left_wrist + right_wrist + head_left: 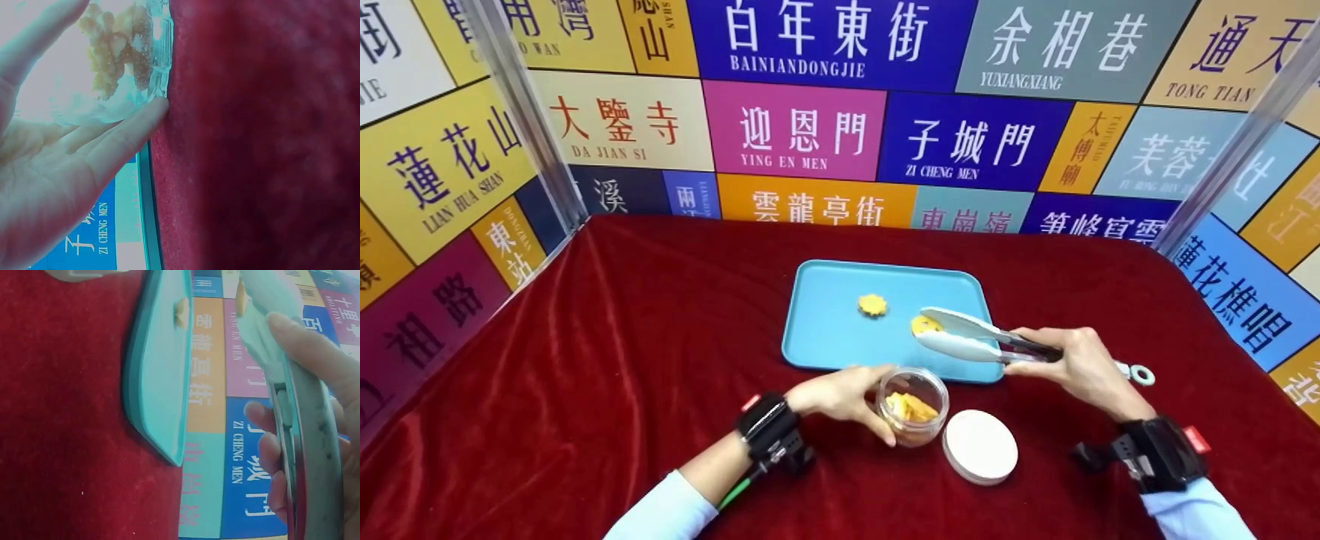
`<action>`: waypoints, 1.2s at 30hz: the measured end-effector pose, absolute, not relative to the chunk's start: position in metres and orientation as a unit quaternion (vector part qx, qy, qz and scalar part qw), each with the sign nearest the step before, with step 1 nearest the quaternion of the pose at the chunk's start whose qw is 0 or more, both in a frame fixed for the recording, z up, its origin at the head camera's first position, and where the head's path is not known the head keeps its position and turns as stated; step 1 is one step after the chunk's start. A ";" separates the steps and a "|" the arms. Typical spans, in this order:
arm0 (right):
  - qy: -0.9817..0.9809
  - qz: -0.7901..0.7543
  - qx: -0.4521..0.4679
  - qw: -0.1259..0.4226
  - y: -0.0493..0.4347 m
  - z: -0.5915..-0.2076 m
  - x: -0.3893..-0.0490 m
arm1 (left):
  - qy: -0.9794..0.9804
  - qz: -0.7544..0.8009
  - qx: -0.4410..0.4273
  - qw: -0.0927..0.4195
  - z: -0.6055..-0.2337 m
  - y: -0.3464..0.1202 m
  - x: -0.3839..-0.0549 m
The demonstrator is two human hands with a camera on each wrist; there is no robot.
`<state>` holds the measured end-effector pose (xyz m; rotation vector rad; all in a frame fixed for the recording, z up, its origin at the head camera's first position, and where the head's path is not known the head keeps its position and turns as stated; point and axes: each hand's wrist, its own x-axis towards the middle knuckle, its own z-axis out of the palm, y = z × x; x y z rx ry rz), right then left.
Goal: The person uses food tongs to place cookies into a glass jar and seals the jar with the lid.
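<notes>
My left hand [844, 396] holds a clear round jar [913, 435] with its thumb and fingers around the side. The jar is uncapped and has several yellow cookies [913, 407] inside; they also show through its wall in the left wrist view. In my right hand [1078, 369] is a pair of tongs [966, 325] with pale, broad tips. A flower-shaped yellow cookie [924, 325] sits between those tips, raised over the right part of the blue tray [832, 341]. Another scalloped cookie [872, 305] lies on the tray.
A white round lid [980, 442] lies on the red cloth [697, 300], just right of the jar. The tongs' ring end [1142, 375] sticks out behind my right hand. Colourful sign-printed panels [795, 135] and clear posts [529, 112] bound the table at the back and sides.
</notes>
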<state>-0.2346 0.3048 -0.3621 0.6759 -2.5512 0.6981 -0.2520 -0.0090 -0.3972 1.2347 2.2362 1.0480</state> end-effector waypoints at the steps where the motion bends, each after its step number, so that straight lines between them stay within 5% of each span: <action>1: -0.912 0.256 0.246 0.205 0.306 -0.361 -0.232 | 0.797 0.371 0.439 0.188 -0.397 -0.009 -0.252; 17: -0.874 0.307 0.311 0.213 0.295 -0.332 -0.184 | 0.818 0.349 0.416 0.189 -0.395 -0.009 -0.250; 36: -0.879 0.271 0.357 0.163 0.295 -0.351 -0.194 | 0.812 0.365 0.415 0.188 -0.395 -0.009 -0.250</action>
